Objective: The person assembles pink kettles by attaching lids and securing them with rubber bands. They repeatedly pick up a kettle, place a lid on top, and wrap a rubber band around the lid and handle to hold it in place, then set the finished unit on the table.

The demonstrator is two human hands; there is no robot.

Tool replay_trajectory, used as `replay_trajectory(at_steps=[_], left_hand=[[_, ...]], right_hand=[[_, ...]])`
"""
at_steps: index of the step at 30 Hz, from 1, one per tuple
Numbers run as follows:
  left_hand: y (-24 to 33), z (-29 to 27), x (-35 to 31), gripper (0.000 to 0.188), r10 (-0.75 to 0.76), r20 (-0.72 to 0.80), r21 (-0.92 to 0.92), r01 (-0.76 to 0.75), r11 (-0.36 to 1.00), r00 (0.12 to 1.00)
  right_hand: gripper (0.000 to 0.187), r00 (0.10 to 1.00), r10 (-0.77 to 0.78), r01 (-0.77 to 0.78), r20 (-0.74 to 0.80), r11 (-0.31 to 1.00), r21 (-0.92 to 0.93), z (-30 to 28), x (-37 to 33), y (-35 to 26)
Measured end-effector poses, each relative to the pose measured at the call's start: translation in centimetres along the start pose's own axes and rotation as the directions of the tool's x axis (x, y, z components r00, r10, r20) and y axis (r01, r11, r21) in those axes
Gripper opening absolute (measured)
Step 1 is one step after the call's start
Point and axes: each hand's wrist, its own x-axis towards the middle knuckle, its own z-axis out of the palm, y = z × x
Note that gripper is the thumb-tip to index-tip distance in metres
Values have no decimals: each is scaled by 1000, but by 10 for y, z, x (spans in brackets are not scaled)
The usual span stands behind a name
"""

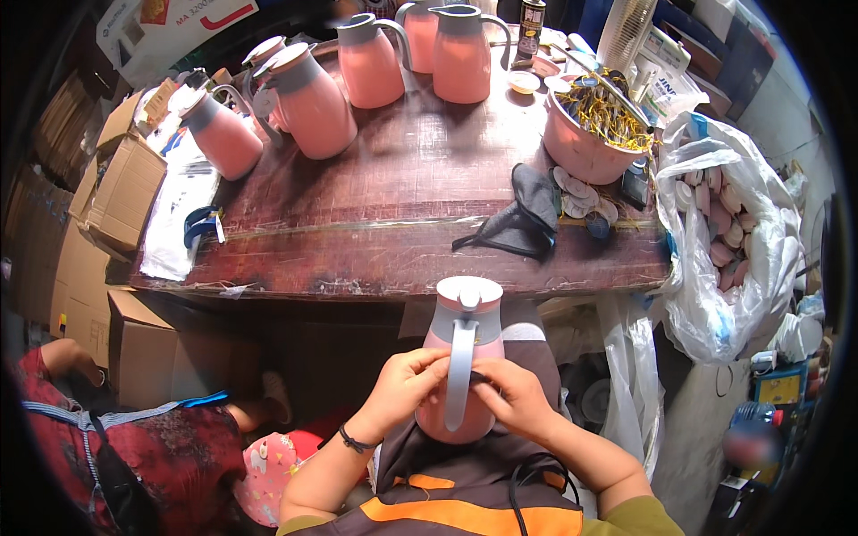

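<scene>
A pink vacuum jug [435, 338] with a grey collar, a white lid [469, 290] and a grey handle [459, 375] stands upright on my lap, its handle toward me. My left hand [411, 393] is closed beside the handle, thumb and fingers pinched together against the jug. On the other side of the handle, my right hand [517, 397] pinches too, with a small dark thing [479, 379] at its fingertips. What this dark thing is, and whether the left fingers hold its other end, stays hidden behind the handle.
Several more pink jugs [313, 112] stand along the far side of the wooden table [393, 196]. A pink bucket [572, 134] of yellow-and-black ties, a dark grey cloth [518, 219] and a plastic bag [688, 304] of lids are right. Another person's red-patterned clothing [152, 464] shows lower left.
</scene>
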Motion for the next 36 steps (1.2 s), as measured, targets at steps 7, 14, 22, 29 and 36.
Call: replay_trajectory(at_steps=[7,14,22,29,36], left_hand=[[1,3,3,11,20,-56,-354,-39,934,998],[-3,0,-8,11,-68,60,-590,90,802,996],[3,-17,-27,24,-272,207,-334,329,883,940],[5,-13,-27,18,170,-193,-356,-230,906,966],[27,8,-25,33,269,28,-187,-259,947,963]], right_hand=[[22,998,39,-37,-47,999,33,-3,-2,6],[15,718,541,-508,438,-22,861,-13,-9,-4],[13,678,617,-504,398,-3,864,-10,-18,-5],[14,877,480,-257,9,454,853,1,-27,-2],[16,947,81,109,-312,831,545,-6,-1,-20]])
